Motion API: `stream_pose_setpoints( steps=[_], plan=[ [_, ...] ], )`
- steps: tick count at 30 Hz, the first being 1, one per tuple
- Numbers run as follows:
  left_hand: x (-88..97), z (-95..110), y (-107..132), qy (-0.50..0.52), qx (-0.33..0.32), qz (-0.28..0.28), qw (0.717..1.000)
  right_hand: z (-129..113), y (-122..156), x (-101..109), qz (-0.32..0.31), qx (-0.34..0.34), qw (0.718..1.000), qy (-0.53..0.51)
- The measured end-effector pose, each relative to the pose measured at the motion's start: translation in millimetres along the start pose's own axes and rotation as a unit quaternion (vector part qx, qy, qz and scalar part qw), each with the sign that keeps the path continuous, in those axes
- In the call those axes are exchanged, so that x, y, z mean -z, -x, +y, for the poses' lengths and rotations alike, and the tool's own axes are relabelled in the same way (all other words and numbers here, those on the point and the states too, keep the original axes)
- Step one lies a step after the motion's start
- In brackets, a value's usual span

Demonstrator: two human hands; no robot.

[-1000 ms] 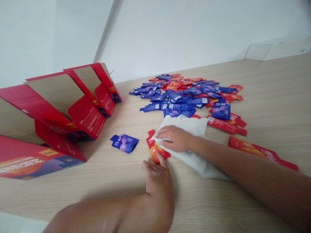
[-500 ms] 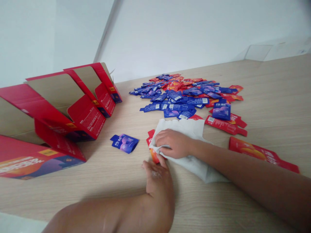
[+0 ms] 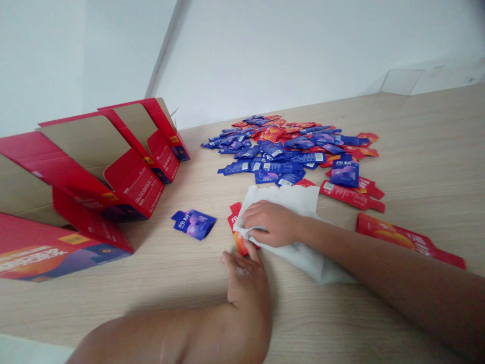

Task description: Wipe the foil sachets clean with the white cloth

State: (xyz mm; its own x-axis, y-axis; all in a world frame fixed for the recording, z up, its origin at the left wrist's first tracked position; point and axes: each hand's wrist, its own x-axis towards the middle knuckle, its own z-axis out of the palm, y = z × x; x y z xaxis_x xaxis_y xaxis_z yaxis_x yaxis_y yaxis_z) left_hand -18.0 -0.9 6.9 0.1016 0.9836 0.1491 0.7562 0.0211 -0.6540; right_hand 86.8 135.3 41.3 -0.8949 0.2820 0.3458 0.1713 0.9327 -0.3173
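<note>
Here, right hand [image 3: 270,225] is closed on wipe [image 3: 284,198] over red sachet [image 3: 237,233], long axis near-upright, narrow end pointing away; left hand [image 3: 245,288] open, fingertips [image 3: 253,248] touching sachet.

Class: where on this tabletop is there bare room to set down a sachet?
Bare wood shows between the lone blue sachet and the white cloth, and right of the sachet pile, above the long red sachet. It is crowded at the pile and around the right hand and left hand.

Packing table [image 3: 424,146] with sachets [image 3: 280,156], red cartons [image 3: 134,183]
</note>
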Motion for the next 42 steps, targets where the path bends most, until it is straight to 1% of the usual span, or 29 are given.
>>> stream_pose_setpoints(
  steps=[3,7,11,13,16,19,23,26,29,32,34,36,38,39,40,41,42],
  plan=[
    [1.2,1,0,-0.007,0.004,-0.002,1.000,-5,-1,-2,0.002,0.007,1.000,-0.011],
    [1.9,4,-1,-0.017,0.024,-0.019,0.999,4,-1,-1,0.006,-0.026,1.000,0.002],
    [-2.3,4,0,-0.014,0.006,0.002,1.000,10,1,1,0.006,-0.050,0.999,0.020],
    [-3.6,2,0,-0.016,0.003,0.017,1.000,8,1,2,0.002,-0.035,0.999,0.014],
    [-2.7,0,1,-0.016,0.008,0.022,1.000,1,1,1,-0.001,0.005,1.000,-0.007],
    [-0.6,0,0,-0.008,0.007,0.014,1.000,0,0,0,0.003,0.013,1.000,-0.016],
    [0.9,4,-1,-0.010,0.016,-0.009,1.000,8,0,0,0.008,-0.033,0.999,0.002],
    [1.9,7,-2,-0.018,0.037,-0.045,0.998,12,1,2,0.012,-0.059,0.998,0.008],
    [2.6,5,-3,-0.004,0.019,-0.054,0.998,10,2,2,0.008,-0.042,0.999,0.008],
    [2.1,1,-3,0.008,-0.002,-0.034,0.999,4,2,2,0.009,-0.007,1.000,-0.003],
    [1.3,0,-3,0.003,0.005,-0.029,1.000,1,1,1,0.012,0.003,1.000,-0.011],
    [0.3,2,-3,-0.002,0.007,-0.023,1.000,2,1,1,0.011,-0.006,1.000,-0.009],
    [-0.4,5,-3,-0.001,0.026,-0.039,0.999,6,1,1,0.010,-0.029,1.000,0.000],
    [-0.5,5,-3,0.001,0.046,-0.059,0.997,9,1,1,0.012,-0.043,0.999,0.004],
    [-0.6,5,-3,0.012,0.040,-0.058,0.997,11,1,1,0.012,-0.054,0.998,0.006],
    [-0.5,5,-2,0.029,0.013,-0.039,0.999,13,1,2,0.012,-0.063,0.998,0.008],
    [-0.3,4,-2,0.034,0.016,-0.037,0.999,14,2,2,0.011,-0.069,0.998,0.010]
  ],
)
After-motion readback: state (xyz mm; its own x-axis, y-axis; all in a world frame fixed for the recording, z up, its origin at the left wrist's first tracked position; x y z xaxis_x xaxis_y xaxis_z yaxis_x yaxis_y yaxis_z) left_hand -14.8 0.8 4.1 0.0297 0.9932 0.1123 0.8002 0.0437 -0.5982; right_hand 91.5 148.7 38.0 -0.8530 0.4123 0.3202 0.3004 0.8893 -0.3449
